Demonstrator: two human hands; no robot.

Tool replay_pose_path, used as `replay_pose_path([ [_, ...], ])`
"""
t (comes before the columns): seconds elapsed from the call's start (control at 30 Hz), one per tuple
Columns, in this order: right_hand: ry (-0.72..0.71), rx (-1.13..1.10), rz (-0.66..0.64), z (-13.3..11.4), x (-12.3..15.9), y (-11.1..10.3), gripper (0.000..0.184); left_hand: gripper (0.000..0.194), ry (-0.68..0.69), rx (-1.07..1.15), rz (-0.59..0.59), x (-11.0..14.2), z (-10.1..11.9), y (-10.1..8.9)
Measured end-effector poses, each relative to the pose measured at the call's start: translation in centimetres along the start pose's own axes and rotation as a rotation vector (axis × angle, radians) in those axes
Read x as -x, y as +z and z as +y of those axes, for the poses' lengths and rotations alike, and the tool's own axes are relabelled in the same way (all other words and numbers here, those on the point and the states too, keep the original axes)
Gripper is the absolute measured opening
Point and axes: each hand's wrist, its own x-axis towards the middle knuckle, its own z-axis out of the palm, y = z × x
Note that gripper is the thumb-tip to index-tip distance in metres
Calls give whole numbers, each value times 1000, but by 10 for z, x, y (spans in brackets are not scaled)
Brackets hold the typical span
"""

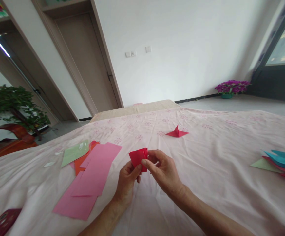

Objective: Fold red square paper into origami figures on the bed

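Observation:
Both of my hands hold a small folded red paper piece [138,157] just above the pink bedspread [206,170]. My left hand [127,182] pinches its lower edge from below with thumb and fingers closed. My right hand [163,170] grips its right side, thumb pressed onto the paper. A second folded red paper shape [177,132] lies on the bedspread farther away, untouched.
Pink paper sheets [93,173], an orange sheet [80,162] and a pale green sheet [75,152] lie to the left. Teal, green and red folded papers [280,164] lie at the right edge. A dark red box [1,223] is at bottom left. A potted plant [12,105], doors and purple flowers [232,88] stand beyond.

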Motion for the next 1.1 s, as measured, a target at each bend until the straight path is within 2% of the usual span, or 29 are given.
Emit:
replay_pose_path([
  [0.17,33,42,14,-1,-1,1,11,25,55,-71,41,0,-4,-1],
  [0.3,63,27,37,-1,0,1,15,25,55,-32,22,1,-5,-2],
  [0.47,75,-22,24,-3,0,2,17,24,-8,56,-30,-1,-9,-2],
  [0.7,87,35,55,-5,-2,-1,21,23,35,-9,5,-4,-15,-5],
  [0.8,96,83,76,-4,-2,-3,23,21,21,-11,-25,-4,-14,-5],
  [0.87,135,60,56,-1,-4,-3,25,20,-26,47,-67,-4,-12,-5],
  [0.97,203,-93,-74,2,-9,-5,30,25,-178,225,-141,-3,-4,-6],
  [1.03,185,-211,-127,2,-14,-9,31,32,-311,401,-222,-1,4,-8],
  [1.1,128,-277,-127,1,-18,-16,26,44,-454,589,-323,1,11,-10],
])
